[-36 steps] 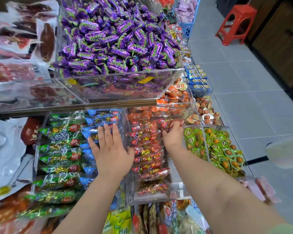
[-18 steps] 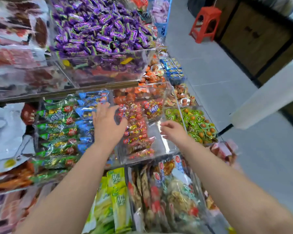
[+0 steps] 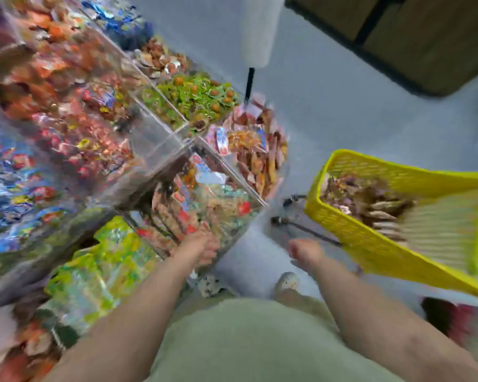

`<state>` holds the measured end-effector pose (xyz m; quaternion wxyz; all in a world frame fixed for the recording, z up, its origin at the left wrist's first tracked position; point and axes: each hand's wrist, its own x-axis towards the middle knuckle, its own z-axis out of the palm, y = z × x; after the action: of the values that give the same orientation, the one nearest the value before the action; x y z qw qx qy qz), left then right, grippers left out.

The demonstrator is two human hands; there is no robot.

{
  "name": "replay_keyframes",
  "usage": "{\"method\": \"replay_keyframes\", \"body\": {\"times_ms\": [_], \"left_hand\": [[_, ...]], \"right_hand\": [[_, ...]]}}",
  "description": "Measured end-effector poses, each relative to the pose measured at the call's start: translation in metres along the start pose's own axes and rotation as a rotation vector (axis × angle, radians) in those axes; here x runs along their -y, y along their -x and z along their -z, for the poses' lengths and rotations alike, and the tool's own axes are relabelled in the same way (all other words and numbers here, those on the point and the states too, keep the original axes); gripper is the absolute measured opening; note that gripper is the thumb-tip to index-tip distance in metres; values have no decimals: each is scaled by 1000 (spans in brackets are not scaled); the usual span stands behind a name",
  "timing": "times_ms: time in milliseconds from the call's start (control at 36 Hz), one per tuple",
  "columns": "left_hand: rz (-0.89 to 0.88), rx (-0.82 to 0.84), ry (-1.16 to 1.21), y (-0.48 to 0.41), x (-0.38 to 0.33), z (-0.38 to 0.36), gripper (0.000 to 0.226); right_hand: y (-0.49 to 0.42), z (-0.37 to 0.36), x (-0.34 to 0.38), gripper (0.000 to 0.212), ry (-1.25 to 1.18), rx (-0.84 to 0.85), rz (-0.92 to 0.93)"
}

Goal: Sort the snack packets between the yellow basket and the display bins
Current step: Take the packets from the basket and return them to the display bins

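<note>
A person is leaning between clear display bins and a yellow basket.

The left hand is hovering at the front of a packed bin. The right hand is hanging over the grey floor just beside the tilted basket, where brown snack packets are lying. Blur is hiding whether either hand is gripping anything.

Both forearms reach forward, left hand and right hand blurred, apart.
</note>
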<state>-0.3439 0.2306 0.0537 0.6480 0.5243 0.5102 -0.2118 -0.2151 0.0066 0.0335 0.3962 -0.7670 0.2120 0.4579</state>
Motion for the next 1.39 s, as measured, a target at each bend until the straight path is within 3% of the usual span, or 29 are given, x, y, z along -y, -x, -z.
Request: {"method": "replay_keyframes", "body": {"times_ms": [83, 222, 444, 583, 806, 972, 1389], "left_hand": [[132, -29, -4, -4, 35, -12, 17], [105, -105, -284, 1, 63, -36, 10], [180, -126, -274, -1, 75, -111, 25], [163, -143, -257, -13, 71, -167, 11], [114, -52, -360, -25, 29, -235, 17], [115, -35, -449, -52, -19, -255, 15], [-33, 34, -727, -141, -203, -317, 14]], "right_hand": [[-4, 37, -76, 30, -162, -50, -169], [5, 96, -157, 15, -260, -117, -337], [11, 198, -197, 18, -374, -186, -300], [5, 251, -213, 17, -439, -239, -280], [1, 277, -237, 14, -520, -202, -334], [-13, 284, -215, 13, -448, -151, -363], [-86, 363, -55, 9, -713, -322, -194]]}}
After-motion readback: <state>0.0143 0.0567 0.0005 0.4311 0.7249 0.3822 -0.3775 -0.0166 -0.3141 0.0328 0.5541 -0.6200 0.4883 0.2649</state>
